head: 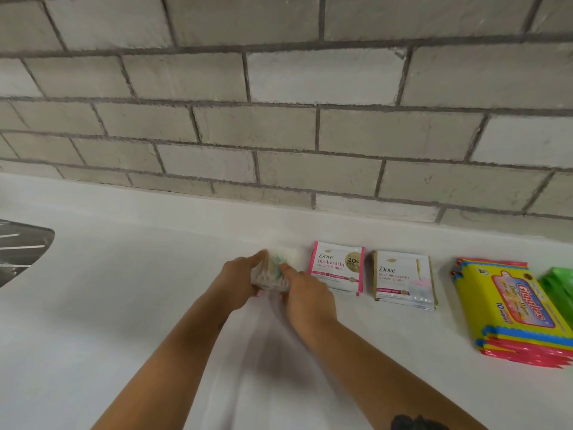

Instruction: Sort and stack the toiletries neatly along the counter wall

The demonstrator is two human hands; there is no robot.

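While both hands hold it from two sides, the cotton-bud pack [274, 271] sits on the white counter [124, 305] near the wall [279, 119], at the left end of the row. The left hand [238, 282] grips the pack's left side w/ fingers curled round the edge; the right hand [305, 294] presses the right side, one finger laid on top. The pack is blurred, so its long axis I can only judge: approx. from wall toward the person, same as its neighbours. Just right of it lies the pink conditioner sachet stack [336, 266], then the gold-edged sachet stack [403, 279], then the yellow wipes stack [511, 308] and a green pack [558, 283] at the frame edge. Gap to the pink stack is narrow, and the right hand is betw. the two. Next move probably only a small squaring: push the pack toward the wall, keep it parallel to the pink stack, not touching it. Both hands are equally near.
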